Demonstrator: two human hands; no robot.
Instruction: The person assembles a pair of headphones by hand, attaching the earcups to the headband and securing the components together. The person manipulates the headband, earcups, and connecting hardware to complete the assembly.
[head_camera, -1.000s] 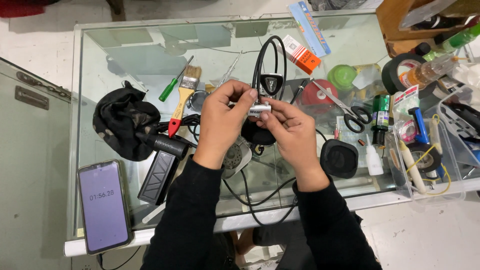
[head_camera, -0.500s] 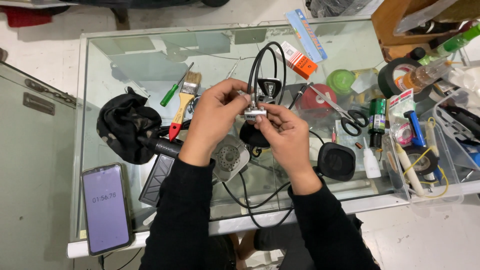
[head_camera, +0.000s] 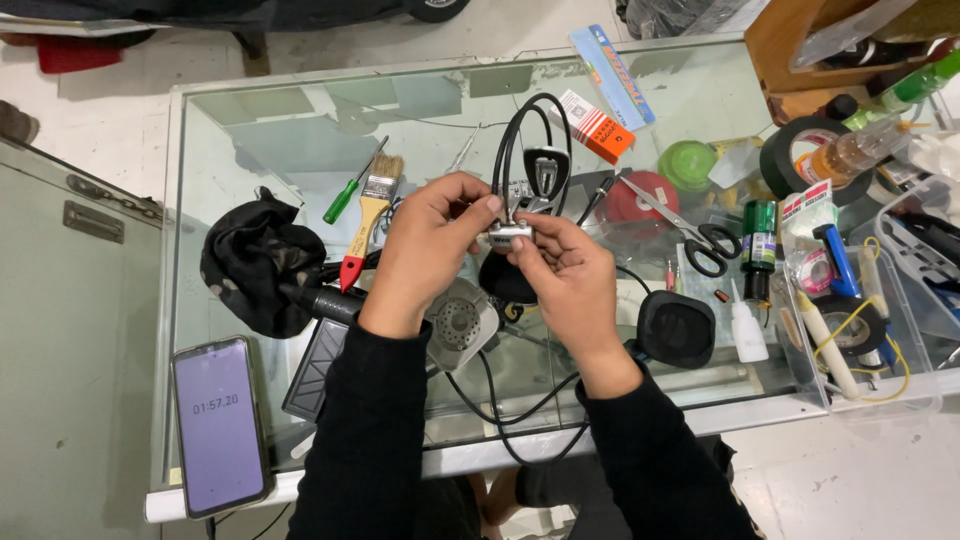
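**Over the middle of the glass worktop, both hands on one small metal part**

Above the centre of the worktop (head_camera: 300, 140) we hold a small silver connector (head_camera: 508, 233), joined to a looped black cable (head_camera: 512, 130) that rises toward 12 o'clock with a black pod (head_camera: 546, 170) hanging in the loop. Our left hand (head_camera: 430, 250) pinches the connector from 9 o'clock, thumb and forefinger pressed on it; our right hand (head_camera: 565, 285) meets it from 4 o'clock, its fingers (head_camera: 527, 243) closed on the same piece. To work it well, we judge, one hand should brace the metal body while the other moves, keeping the cable slack so nothing twists.

Outward lie a round grey disc (head_camera: 462, 322) at 6 o'clock, a paintbrush (head_camera: 368, 215) and green screwdriver (head_camera: 350, 190) at 10, scissors (head_camera: 680, 225) at 3, and a phone (head_camera: 218, 412) at 8.

Compared with half a second earlier, the hands sit at much the same spot and the grip looks unchanged; only the view has shifted slightly.
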